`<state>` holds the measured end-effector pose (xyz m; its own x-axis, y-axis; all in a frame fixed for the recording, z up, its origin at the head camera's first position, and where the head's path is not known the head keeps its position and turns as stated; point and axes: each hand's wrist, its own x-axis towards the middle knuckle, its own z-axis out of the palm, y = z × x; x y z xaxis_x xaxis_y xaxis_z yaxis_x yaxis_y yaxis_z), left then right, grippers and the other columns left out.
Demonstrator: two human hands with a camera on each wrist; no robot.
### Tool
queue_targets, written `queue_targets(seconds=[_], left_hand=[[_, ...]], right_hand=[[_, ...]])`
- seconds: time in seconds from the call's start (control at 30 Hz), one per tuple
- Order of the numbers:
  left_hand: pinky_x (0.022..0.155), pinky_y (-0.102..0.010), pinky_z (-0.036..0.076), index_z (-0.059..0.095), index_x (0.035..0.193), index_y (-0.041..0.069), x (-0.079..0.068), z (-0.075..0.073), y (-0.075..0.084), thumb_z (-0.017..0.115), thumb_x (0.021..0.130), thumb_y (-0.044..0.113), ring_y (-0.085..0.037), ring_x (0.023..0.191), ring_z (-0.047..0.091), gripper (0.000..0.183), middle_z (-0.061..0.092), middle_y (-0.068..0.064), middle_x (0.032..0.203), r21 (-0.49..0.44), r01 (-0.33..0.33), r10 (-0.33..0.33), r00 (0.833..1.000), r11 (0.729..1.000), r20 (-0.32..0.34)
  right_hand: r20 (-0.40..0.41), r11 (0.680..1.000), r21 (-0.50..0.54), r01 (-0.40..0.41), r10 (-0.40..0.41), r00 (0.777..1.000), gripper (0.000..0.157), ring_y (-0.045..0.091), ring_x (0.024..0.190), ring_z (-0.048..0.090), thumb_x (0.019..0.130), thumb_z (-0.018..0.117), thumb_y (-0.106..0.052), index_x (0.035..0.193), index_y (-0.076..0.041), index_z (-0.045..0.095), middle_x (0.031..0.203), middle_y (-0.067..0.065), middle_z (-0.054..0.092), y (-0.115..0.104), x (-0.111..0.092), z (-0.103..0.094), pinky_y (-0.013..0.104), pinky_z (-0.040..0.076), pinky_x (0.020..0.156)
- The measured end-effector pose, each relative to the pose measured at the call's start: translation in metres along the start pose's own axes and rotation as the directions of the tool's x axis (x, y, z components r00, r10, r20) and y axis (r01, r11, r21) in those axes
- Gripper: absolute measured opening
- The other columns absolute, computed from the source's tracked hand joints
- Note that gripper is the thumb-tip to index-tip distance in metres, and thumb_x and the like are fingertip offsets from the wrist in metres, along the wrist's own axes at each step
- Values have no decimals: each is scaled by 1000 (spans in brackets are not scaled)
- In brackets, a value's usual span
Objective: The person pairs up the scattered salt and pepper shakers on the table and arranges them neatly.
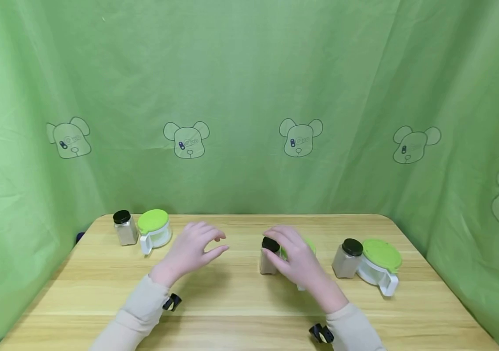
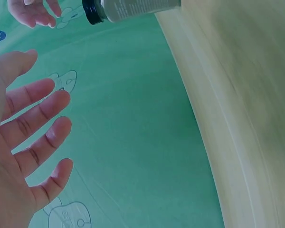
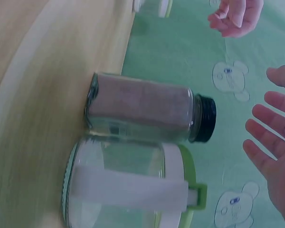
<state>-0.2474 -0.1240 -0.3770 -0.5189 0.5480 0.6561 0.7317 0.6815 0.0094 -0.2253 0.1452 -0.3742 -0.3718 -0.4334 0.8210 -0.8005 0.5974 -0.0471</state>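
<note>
My left hand (image 1: 192, 248) hovers over the table left of the middle, fingers spread and loosely bent around nothing. My right hand (image 1: 295, 258) is raised near a square glass jar (image 1: 268, 263) with a black lid and pale contents. In the right wrist view that hand (image 3: 275, 128) is apart from the black lid (image 3: 205, 118), its fingers relaxed. Beside this jar stands a clear pot (image 3: 128, 185) with a green lid and white handle, partly hidden behind my right hand in the head view. The left wrist view shows my left palm (image 2: 28, 128) holding nothing.
At the back left stand another black-lidded jar (image 1: 125, 231) and green-lidded pot (image 1: 155, 229). A similar jar (image 1: 347, 261) and pot (image 1: 378, 265) stand at the right. A green curtain (image 1: 240, 97) hangs behind the wooden table (image 1: 232, 321).
</note>
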Motion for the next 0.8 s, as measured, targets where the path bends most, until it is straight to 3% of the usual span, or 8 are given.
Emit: queue_targets(seconds=[0.2,0.47,0.8], left_hand=[[80,-32,42,63,92,23,-11,-5,-8,61,81,42,-8,83,54,22,63,11,83,17,29,-29,1000,999,2],[75,-30,43,64,93,22,-22,-11,-17,63,79,41,-6,81,53,24,63,10,83,32,24,-24,999,999,28],[78,-31,43,64,96,22,-32,-14,-31,62,80,41,-6,84,53,25,63,11,85,13,14,-15,997,1000,76]], right_hand=[[67,999,40,-24,21,998,33,18,99,56,78,67,-23,106,-8,61,104,5,61,-10,5,4,29,47,88],[145,995,55,-79,71,987,36,18,104,54,80,65,-27,111,-9,59,109,4,60,-19,4,11,31,46,91],[199,998,22,-62,56,978,40,17,104,55,78,66,-29,113,-11,58,111,3,60,-28,1,22,33,46,90]])
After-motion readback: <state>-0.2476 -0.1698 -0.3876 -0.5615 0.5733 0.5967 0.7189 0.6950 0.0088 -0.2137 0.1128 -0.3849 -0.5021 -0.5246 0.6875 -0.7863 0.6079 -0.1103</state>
